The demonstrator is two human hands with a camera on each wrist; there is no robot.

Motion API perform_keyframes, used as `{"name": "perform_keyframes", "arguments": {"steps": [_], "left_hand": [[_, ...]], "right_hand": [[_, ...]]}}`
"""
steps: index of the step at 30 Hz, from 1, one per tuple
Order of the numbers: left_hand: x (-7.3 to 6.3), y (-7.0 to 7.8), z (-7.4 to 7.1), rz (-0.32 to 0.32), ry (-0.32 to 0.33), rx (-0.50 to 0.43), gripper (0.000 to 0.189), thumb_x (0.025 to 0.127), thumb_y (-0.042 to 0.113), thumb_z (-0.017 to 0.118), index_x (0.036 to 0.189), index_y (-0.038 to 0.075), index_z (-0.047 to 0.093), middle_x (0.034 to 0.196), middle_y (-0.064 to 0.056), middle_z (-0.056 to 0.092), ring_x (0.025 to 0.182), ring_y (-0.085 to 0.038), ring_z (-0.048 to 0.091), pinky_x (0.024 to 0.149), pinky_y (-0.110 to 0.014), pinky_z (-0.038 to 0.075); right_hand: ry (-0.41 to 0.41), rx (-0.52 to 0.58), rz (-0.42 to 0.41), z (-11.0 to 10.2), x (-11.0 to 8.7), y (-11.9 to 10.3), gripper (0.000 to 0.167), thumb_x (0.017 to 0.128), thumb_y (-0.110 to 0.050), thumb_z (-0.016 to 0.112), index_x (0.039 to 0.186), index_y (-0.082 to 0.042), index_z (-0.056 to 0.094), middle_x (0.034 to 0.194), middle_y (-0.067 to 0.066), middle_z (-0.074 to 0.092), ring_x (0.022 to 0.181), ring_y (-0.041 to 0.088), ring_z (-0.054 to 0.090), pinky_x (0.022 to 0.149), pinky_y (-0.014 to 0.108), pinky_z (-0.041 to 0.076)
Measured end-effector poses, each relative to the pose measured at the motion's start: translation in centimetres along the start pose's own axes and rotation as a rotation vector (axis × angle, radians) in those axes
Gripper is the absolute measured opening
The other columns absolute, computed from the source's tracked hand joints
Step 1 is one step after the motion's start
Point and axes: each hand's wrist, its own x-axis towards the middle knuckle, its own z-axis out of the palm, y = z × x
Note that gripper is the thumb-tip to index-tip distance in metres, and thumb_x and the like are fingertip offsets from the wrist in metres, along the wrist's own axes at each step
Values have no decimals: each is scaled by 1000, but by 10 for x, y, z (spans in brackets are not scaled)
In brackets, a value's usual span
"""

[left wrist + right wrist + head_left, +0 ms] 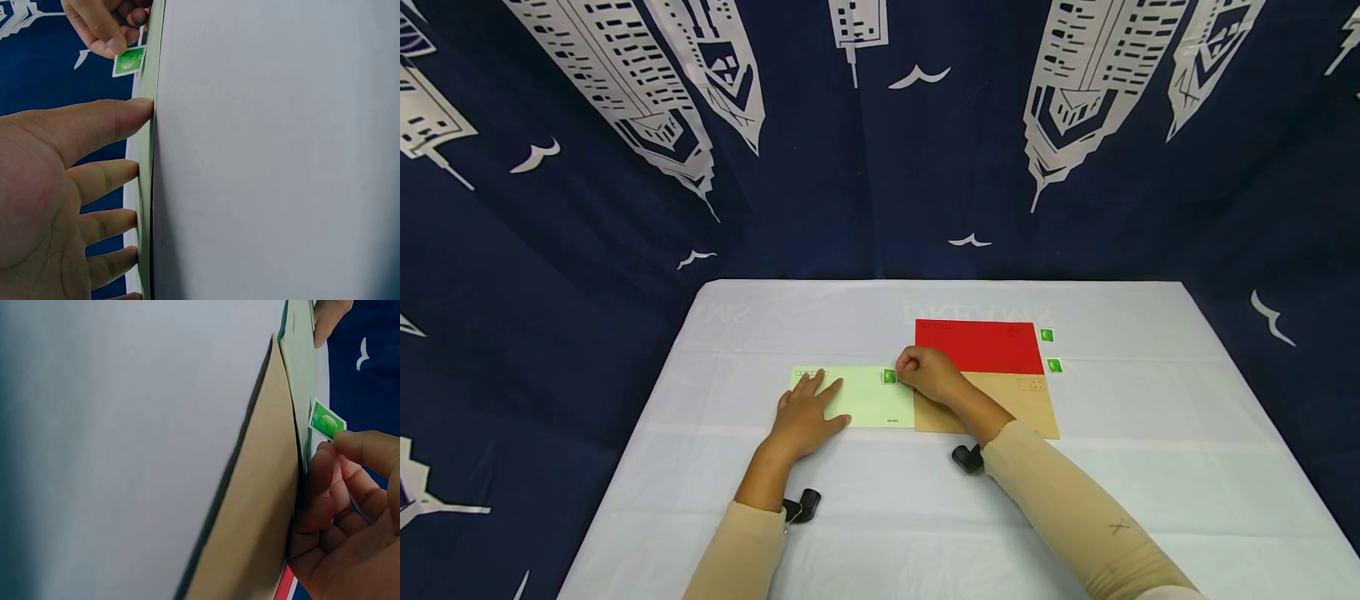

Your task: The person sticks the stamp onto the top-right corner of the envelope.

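A pale green envelope point(865, 404) lies on the white table, its left part under the spread fingers of my left hand point(803, 417). In the left wrist view that hand's fingertips point(142, 109) press on the envelope. My right hand point(934, 375) pinches a small green postage stamp point(327, 420) by its edge between thumb and index finger. The stamp stands tilted over the envelope's upper right corner in the right wrist view. Its face, with a white border, shows in the left wrist view too.
A red envelope point(981, 346) and a tan envelope point(1000, 408) lie to the right, the tan one partly under my right forearm. Two more green stamps point(1047, 335) sit beside them at the right. A dark blue printed cloth point(880, 183) hangs behind the table point(1150, 500).
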Motion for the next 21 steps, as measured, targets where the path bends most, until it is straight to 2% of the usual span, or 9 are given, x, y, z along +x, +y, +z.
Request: {"name": "perform_keyframes", "arguments": {"steps": [21], "left_hand": [[2, -2, 1, -6, -13, 10, 70, 93, 43, 69, 154, 19, 44, 167, -16, 26, 158, -40, 13, 123, -66, 14]], "right_hand": [[-6, -87, -15, 2, 7, -2, 6, 95, -14, 68, 89, -12, 66, 82, 2, 61, 78, 16, 54, 68, 24, 44]]}}
